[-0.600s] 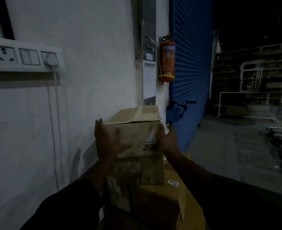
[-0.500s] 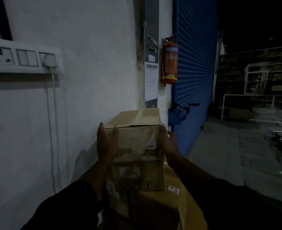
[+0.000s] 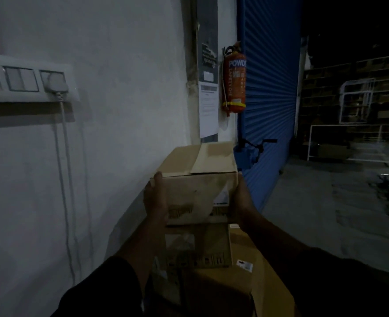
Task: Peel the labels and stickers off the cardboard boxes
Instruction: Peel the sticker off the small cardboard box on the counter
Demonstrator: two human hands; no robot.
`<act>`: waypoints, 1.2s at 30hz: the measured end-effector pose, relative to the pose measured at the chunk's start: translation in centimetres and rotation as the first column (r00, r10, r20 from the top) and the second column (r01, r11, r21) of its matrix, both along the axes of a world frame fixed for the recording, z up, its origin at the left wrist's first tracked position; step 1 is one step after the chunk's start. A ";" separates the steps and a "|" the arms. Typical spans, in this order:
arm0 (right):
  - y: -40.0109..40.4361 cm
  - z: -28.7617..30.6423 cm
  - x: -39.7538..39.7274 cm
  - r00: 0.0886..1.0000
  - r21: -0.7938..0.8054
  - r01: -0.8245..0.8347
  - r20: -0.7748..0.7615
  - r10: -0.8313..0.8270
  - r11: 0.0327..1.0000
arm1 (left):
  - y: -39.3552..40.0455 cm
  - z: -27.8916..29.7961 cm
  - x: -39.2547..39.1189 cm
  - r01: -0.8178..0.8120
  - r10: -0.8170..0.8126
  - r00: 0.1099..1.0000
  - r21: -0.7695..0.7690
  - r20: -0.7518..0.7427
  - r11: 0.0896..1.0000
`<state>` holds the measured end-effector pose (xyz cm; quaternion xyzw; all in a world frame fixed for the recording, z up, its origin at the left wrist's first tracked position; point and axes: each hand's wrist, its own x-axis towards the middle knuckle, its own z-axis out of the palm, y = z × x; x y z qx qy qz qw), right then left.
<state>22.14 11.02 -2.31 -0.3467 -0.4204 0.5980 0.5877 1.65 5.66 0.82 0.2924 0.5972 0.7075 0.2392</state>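
Observation:
A brown cardboard box (image 3: 195, 179) sits on top of a stack, its top flaps taped shut. My left hand (image 3: 155, 200) presses flat on its left side and my right hand (image 3: 242, 202) on its right side, so I grip it between both palms. A white label (image 3: 222, 197) shows on its near face at the right. Under it stands a second box (image 3: 198, 245) with printed marks, and below that a larger box (image 3: 225, 287) carrying a small white sticker (image 3: 244, 265).
A white wall (image 3: 120, 110) runs close on the left with a switch panel (image 3: 26, 81) and a hanging cable. A red fire extinguisher (image 3: 234, 81) hangs beside a blue roller shutter (image 3: 269, 99). Concrete floor (image 3: 326, 213) and metal racks (image 3: 360, 106) lie to the right.
Both hands have slid up the sides of the top box and the box appears raised slightly. The view has shifted a little closer and to the right.

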 end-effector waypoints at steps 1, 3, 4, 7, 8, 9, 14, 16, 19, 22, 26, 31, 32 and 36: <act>-1.1 0.7 0.7 0.999 0.017 0.050 0.014 -0.051 0.999 | 0.1 0.2 0.7 0.022 -0.022 1.000 0.008 -0.003 1.000; -2.4 1.6 2.3 0.988 0.070 0.152 0.013 -0.153 0.986 | 0.2 0.9 2.4 0.070 -0.070 0.998 0.032 -0.008 0.997; -3.0 2.0 3.2 0.982 0.074 0.187 0.008 -0.189 0.980 | 0.2 1.3 3.4 0.094 -0.093 0.995 0.039 -0.027 0.995; -5.5 2.7 6.2 0.959 0.067 0.284 -0.045 -0.281 0.957 | -0.6 2.3 6.8 0.198 -0.187 0.973 0.072 -0.137 0.978; -6.2 2.5 7.5 0.950 0.067 0.310 -0.057 -0.307 0.948 | -0.7 2.3 8.1 0.239 -0.223 0.960 0.082 -0.171 0.968; -7.2 2.4 8.8 0.937 0.060 0.347 -0.056 -0.344 0.936 | -0.8 2.1 9.5 0.292 -0.272 0.942 0.078 -0.196 0.953; -12.8 -1.5 16.7 0.826 -0.006 0.561 0.062 -0.560 0.827 | -2.2 -0.3 17.6 0.553 -0.539 0.810 -0.004 -0.230 0.833; -15.4 -3.5 19.8 0.794 -0.026 0.607 0.053 -0.605 0.794 | -3.1 -2.1 21.0 0.625 -0.620 0.754 -0.052 -0.217 0.779; -19.3 -6.6 23.9 0.749 -0.067 0.660 0.119 -0.651 0.748 | -5.4 -5.7 25.7 0.689 -0.699 0.696 -0.120 -0.162 0.714; -22.9 -9.3 27.5 0.698 -0.091 0.710 0.226 -0.680 0.699 | -7.8 -9.0 29.6 0.737 -0.750 0.651 -0.138 -0.121 0.662; -26.9 -11.2 31.2 0.621 -0.171 0.783 0.146 -0.770 0.598 | -10.0 -12.1 34.3 0.805 -0.836 0.543 -0.233 -0.085 0.546; -28.3 -11.6 37.3 0.616 -0.206 0.787 0.200 -0.762 0.582 | -10.7 -14.1 40.7 0.853 -0.894 0.440 -0.275 -0.083 0.444; -28.1 -11.7 38.7 0.613 -0.185 0.790 0.249 -0.750 0.584 | -10.5 -14.5 42.0 0.854 -0.903 0.419 -0.298 -0.092 0.427; -27.1 -12.6 45.0 0.618 -0.194 0.781 0.378 -0.690 0.593 | -10.1 -15.4 46.8 0.876 -0.936 0.347 -0.337 -0.055 0.345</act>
